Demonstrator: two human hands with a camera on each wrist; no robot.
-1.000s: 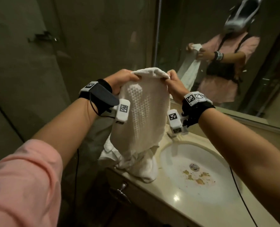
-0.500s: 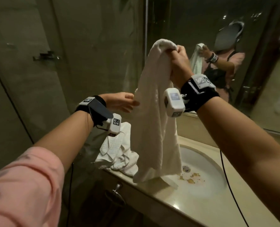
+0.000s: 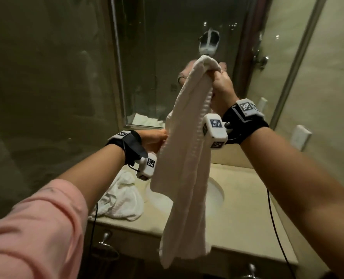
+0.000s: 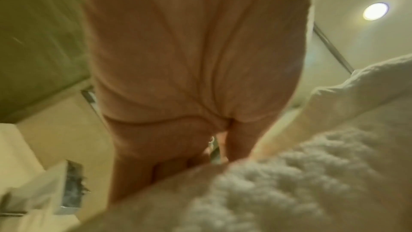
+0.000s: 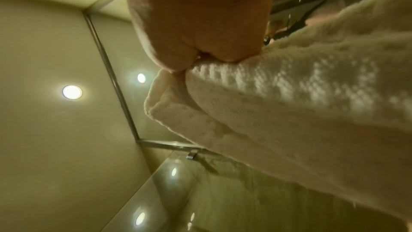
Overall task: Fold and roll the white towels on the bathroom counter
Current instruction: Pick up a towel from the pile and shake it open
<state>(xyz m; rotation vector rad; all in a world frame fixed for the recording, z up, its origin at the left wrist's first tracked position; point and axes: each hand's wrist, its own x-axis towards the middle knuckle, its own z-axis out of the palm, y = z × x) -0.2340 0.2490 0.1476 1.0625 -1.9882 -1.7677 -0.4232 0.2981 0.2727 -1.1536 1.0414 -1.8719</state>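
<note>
Towel [image 3: 184, 158], white and textured, hangs lengthwise in the air above the bathroom counter [image 3: 241, 224], its lower end level with the counter's front edge in the head view. The right hand [image 3: 221, 87] is raised high and closed in a fist around the towel's bunched top end; the right wrist view shows the thumb and curled fingers [image 5: 225, 54] pinching a gathered fold of cloth, with a hemmed corner protruding below the grip. The left hand [image 3: 154, 140] is lower, at the towel's left edge about midway down its length. The left wrist view is blurred; it shows the palm with the fingers [image 4: 169, 167] extending behind the cloth, and whether they clasp the edge or merely rest against it cannot be told. A second white towel [image 3: 121, 200] lies crumpled on the counter's left end, beside the sink basin [image 3: 215, 195], which the hanging towel partly covers. A mirror [image 3: 177, 57] above the counter reflects the person and the raised towel. A pink sleeve [image 3: 36, 228] covers the left upper arm. Both wrists carry black straps with white marker blocks.
</note>
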